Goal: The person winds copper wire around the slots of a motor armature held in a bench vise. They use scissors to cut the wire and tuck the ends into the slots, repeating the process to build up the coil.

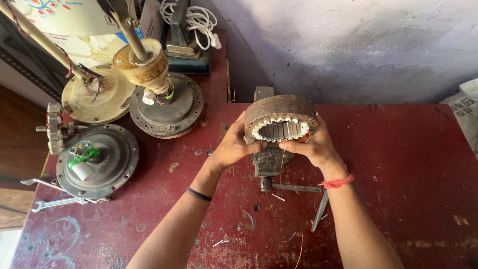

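Now gripped on both sides: ring-shaped stator core | left hand, right hand, fingers wrapped around its rim | held above small bench vise, maybe touching | red table

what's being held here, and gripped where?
Both hands hold one ring-shaped motor stator, above the vise. Left hand grips its left rim, right hand its right and lower rim, thumbs at the toothed inner edge.

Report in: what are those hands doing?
Left hand, right hand: both grip round laminated metal stator ring. Grey bench vise directly beneath.
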